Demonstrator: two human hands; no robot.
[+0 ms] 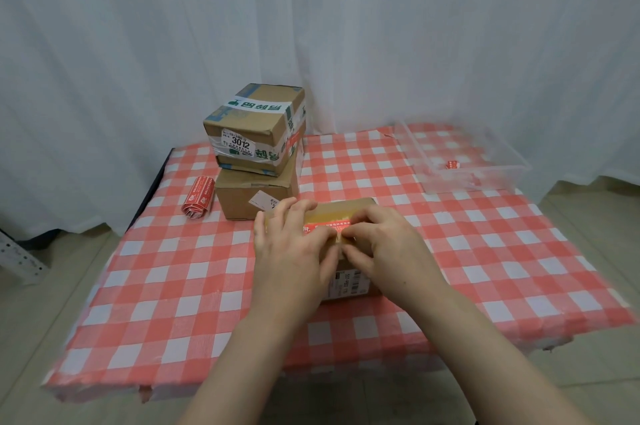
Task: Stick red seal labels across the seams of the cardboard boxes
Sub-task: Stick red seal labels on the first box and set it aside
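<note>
At the table's far right corner, a clear plastic bin (519,167) holds a small red roll (452,164). On the red-checked cloth (173,286), before a white curtain (346,26), a red seal label (323,226) lies atop the near cardboard box (349,208). The left hand (291,251) rests on the box with fingers spread; the right hand (384,244) has curled fingertips at the label's end, pinching or pressing, I cannot tell.

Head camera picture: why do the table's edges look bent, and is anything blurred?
Head view: the wide-angle lens bows the tablecloth at its edges; the clear tray at right is smeared; the 3012 sticker reads sharply; light is even, shadows faint.
</note>
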